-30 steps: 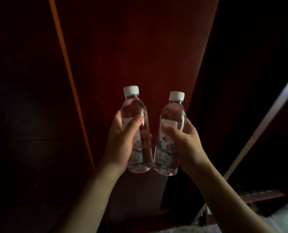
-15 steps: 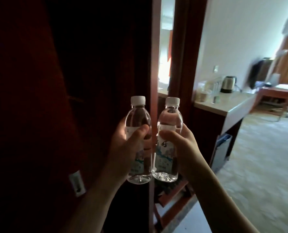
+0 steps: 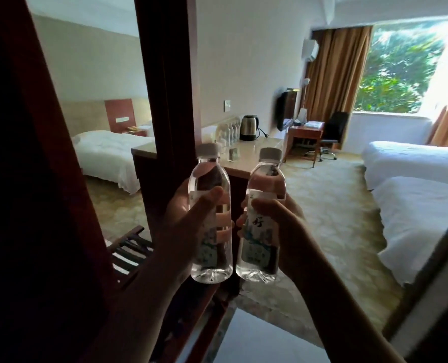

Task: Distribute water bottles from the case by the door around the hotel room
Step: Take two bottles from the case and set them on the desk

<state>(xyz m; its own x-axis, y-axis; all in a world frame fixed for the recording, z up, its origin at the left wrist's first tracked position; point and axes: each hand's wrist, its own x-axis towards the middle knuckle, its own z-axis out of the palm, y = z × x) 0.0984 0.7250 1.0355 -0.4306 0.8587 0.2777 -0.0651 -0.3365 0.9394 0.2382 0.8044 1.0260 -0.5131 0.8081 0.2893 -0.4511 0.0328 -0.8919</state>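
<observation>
My left hand (image 3: 183,218) grips a clear water bottle (image 3: 210,179) with a white cap and a pale label, held upright at chest height. My right hand (image 3: 277,221) grips a second like bottle (image 3: 266,179), tilted slightly right. The two bottles almost touch at their bases. Both are full and capped. The case by the door is not in view.
A dark wooden panel (image 3: 47,179) fills the left, with a mirror (image 3: 99,100) beside it. Ahead stands a counter (image 3: 254,153) with a kettle (image 3: 249,127) and several bottles (image 3: 229,133). Farther off are a desk (image 3: 306,132) and chair (image 3: 334,129). Two white beds (image 3: 414,195) lie right; carpet (image 3: 330,205) runs between.
The view has swung right from the dark wooden door into the bright room. Both hands keep the same grip on their bottles, and the counter, beds and window have come into sight.
</observation>
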